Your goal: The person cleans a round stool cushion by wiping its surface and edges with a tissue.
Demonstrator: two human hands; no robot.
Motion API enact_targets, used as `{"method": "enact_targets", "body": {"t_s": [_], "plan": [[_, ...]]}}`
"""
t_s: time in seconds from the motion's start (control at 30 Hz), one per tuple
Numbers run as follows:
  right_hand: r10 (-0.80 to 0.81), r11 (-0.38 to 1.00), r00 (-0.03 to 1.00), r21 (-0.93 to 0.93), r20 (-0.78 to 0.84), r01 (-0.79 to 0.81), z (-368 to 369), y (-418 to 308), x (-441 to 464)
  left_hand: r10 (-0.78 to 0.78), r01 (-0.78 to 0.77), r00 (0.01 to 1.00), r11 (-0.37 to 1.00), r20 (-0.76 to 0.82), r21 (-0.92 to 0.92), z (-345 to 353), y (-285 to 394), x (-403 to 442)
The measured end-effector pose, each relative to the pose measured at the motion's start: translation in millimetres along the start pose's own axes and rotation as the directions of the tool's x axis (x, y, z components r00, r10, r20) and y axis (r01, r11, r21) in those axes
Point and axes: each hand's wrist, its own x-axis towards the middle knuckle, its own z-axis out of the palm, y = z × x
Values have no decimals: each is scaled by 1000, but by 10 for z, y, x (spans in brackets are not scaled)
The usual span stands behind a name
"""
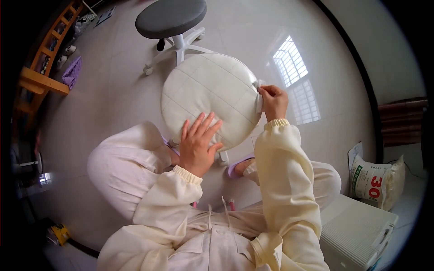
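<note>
A round white cushioned seat with a quilted line pattern (210,97) stands between my knees, its top facing up. My left hand (198,147) lies flat on the near part of the seat with fingers spread, and the padding dips just beyond the fingertips. At the seat's right edge, my right hand (274,100) pinches a white strip (259,103) that hangs along the side. The strip's upper end meets the rim, where the cover looks gathered.
A grey swivel stool (171,18) stands beyond the seat. Wooden furniture (45,83) and a purple bag (72,72) are at the left. On the right are a printed sack (375,183) and a white ribbed box (357,226).
</note>
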Motion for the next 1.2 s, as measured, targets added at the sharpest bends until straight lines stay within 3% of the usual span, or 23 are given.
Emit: {"method": "enact_targets", "body": {"t_s": [0.03,0.13,0.23,0.37,0.43,0.57,0.63,0.83,1.2], "plan": [[-2,1000,1000,-5,3,2,-42,-22,-70,8,-8,1000,1000,0,0,7,0,-3],[-223,957,975,-193,-20,215,-147,-47,-321,20,-20,1000,1000,10,0,-8,8,-21],[-228,928,974,-303,-1,217,-254,-102,-577,35,-35,999,999,11,-12,-13,-11,-40],[-193,938,980,-283,46,198,-347,-76,-799,49,-49,999,999,11,-22,-30,-29,-47],[-78,976,997,-206,8,78,-372,-116,-795,49,-49,998,998,25,-27,-43,-30,-45],[-244,966,962,-119,-122,230,-236,-234,-478,44,-43,998,999,39,-33,-58,-29,-38],[-276,960,955,-74,-106,269,-143,-90,-346,46,-44,998,998,48,-37,-60,-40,-39],[-343,870,939,-377,0,318,-102,-64,-441,39,-38,999,999,32,-37,-42,-23,-47],[-361,830,932,-446,27,334,-279,0,-778,37,-35,998,998,41,-48,-131,40,-46]]}}
